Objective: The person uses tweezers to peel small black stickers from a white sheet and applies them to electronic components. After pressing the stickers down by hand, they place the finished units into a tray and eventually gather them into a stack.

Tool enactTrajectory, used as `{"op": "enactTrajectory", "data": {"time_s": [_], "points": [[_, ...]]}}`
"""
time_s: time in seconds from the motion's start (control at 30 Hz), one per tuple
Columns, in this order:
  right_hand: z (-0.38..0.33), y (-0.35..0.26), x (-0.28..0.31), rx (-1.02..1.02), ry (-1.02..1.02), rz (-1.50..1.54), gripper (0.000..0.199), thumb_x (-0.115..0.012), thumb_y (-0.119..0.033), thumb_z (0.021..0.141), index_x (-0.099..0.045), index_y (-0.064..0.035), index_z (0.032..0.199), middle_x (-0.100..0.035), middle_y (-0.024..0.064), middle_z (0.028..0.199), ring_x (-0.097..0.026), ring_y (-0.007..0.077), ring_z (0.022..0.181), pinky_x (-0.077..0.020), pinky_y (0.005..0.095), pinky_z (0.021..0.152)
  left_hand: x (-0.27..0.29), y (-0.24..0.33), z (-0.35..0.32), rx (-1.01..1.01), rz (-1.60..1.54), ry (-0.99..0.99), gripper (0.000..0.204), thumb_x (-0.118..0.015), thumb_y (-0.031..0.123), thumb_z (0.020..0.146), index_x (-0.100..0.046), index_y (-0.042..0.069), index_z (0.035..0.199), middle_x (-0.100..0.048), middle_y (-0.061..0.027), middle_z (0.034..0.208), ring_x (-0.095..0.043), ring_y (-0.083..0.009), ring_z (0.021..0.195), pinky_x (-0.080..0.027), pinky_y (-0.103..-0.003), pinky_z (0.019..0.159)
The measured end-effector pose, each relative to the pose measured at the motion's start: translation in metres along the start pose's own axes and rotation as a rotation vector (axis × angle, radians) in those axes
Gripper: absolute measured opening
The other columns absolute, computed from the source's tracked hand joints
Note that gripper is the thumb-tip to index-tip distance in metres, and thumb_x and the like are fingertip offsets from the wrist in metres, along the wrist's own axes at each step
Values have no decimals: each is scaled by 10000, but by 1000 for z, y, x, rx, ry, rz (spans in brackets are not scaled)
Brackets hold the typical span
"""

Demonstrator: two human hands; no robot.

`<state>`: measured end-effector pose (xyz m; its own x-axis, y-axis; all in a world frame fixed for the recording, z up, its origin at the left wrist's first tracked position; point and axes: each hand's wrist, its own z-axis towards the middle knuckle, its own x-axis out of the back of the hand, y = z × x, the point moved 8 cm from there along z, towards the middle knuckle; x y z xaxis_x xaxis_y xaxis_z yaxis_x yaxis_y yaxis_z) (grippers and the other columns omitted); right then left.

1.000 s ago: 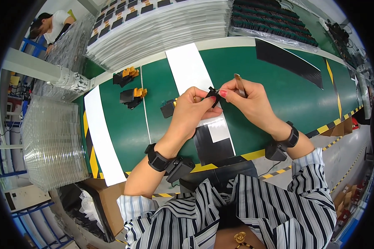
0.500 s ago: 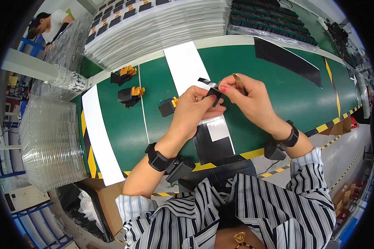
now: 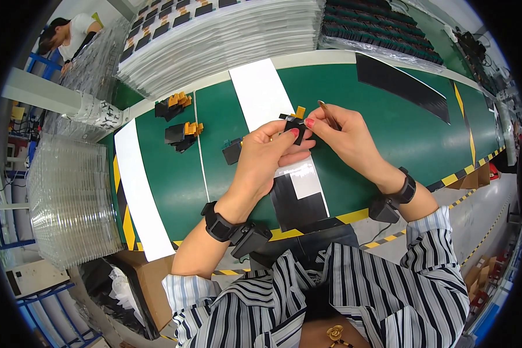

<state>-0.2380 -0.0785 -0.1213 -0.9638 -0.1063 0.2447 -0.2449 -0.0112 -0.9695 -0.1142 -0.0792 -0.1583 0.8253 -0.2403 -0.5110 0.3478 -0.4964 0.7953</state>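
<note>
A small black display panel point(image 3: 298, 138) with an orange flex cable point(image 3: 301, 111) at its top is pinched in my left hand point(image 3: 261, 153), thumb across its face. My right hand point(image 3: 351, 136) grips brown metal tweezers point(image 3: 330, 116), their slim end pointing up and away from the panel. Its red-nailed thumb and fingertip close together at the panel's upper right edge; whether they pinch anything there is too small to tell. Left of my left hand, another small black panel point(image 3: 232, 152) lies on the green mat, partly covered by the hand.
Two small piles of black panels with orange flex cables, a far pile point(image 3: 173, 107) and a nearer pile point(image 3: 182, 136), lie at left. White strips point(image 3: 261, 87) cross the green mat point(image 3: 214, 174). A black sheet point(image 3: 403, 87) lies at right. Stacked trays point(image 3: 214, 46) stand behind the table.
The panel has turned in my left hand, so its orange flex cable now sticks up. A shiny dark strip above the panel no longer shows in the same way. My right hand shifted slightly.
</note>
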Motion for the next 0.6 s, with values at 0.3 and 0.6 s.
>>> {"op": "enactTrajectory", "data": {"time_s": [0.3,0.6], "points": [[0,0,3,7,25,-63,143,-548,-121,866,-597,14,871,-596,-27,700,-397,5,586,-300,178,510,3,1,0,-1,7,19,180,-481,41,873,-538,-53,1016,-623,-164,942,-650,-248,817,-557,-312,732],[-1,-2,2,28,18,-129,152,-559,-130,856,-602,15,851,-605,-24,683,-380,4,553,-297,183,485,3,2,1,-23,6,17,166,-493,76,885,-526,-48,991,-625,-161,907,-650,-226,752,-561,-316,704]]}}
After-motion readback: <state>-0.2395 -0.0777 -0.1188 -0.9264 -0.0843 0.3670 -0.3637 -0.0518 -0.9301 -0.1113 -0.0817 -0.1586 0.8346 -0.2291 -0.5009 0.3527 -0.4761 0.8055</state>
